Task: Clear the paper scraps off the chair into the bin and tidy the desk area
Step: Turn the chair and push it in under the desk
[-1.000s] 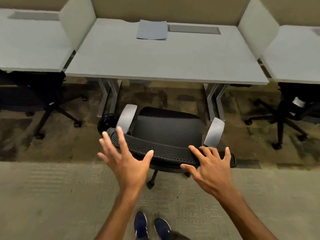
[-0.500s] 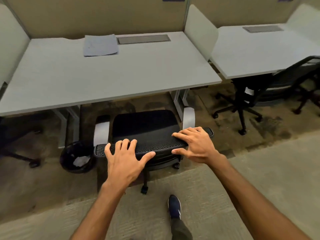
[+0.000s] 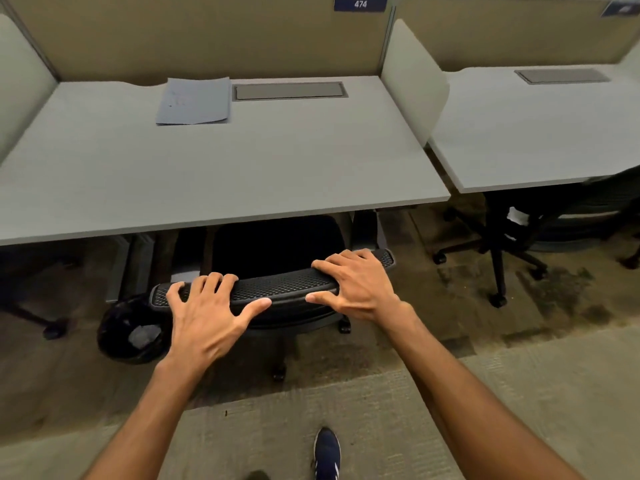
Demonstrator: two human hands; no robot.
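A black mesh office chair (image 3: 284, 284) stands with its seat tucked under the grey desk (image 3: 214, 178). My left hand (image 3: 207, 315) lies over the left part of the backrest's top edge, fingers spread, thumb along its near side. My right hand (image 3: 356, 282) grips the right part of the same edge. A round black bin (image 3: 130, 329) with crumpled paper inside sits on the floor left of the chair. No scraps show on the visible part of the seat. A sheet of bluish paper (image 3: 195, 100) lies flat at the desk's back.
A grey cable hatch (image 3: 289, 90) is set in the desk beside the paper. White dividers (image 3: 412, 81) flank the desk. To the right stands a second desk (image 3: 526, 133) with another black chair (image 3: 512, 237) under it. My shoe (image 3: 327, 453) is on the carpet.
The chair has rolled forward until its seat and armrests are under the desk. Both hands have settled onto the backrest's top edge, and I have stepped closer.
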